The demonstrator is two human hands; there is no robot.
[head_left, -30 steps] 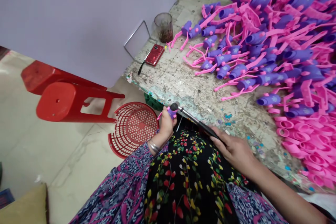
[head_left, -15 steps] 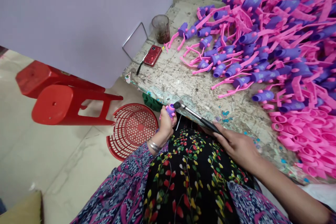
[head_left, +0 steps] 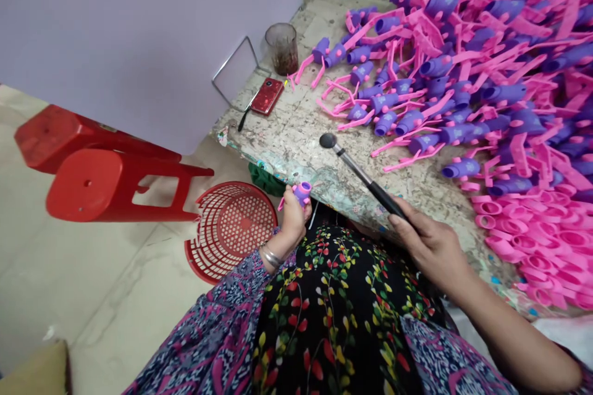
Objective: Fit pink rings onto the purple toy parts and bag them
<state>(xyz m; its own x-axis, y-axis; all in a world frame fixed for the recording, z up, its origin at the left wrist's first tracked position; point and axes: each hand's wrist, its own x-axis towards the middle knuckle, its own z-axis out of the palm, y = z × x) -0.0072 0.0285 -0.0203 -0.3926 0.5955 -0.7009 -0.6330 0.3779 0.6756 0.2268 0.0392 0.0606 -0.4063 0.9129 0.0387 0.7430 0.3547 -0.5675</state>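
My left hand (head_left: 293,219) is closed around a small purple and pink plastic part (head_left: 302,192), its round open end facing up, just off the table's front edge. My right hand (head_left: 428,244) grips the black handle of a small hammer (head_left: 356,168) with a metal shaft and a dark, round-faced head. The hammer's head is up over the table, apart from the plastic part. A big heap of purple and pink plastic parts (head_left: 435,66) covers the table's right side. Nearer my right arm lies a pile of pink rings (head_left: 546,247).
A smoky drinking glass (head_left: 282,49), a red phone (head_left: 267,96) and a metal wire frame (head_left: 236,71) are at the table's (head_left: 301,129) left edge. On the floor are a broken red basket (head_left: 192,253) and red stools (head_left: 86,185). A pale panel (head_left: 152,24) rises at left.
The hammer's head has lifted away from the plastic part, up and to the right, with my right hand. My left hand keeps its hold in nearly the same place.
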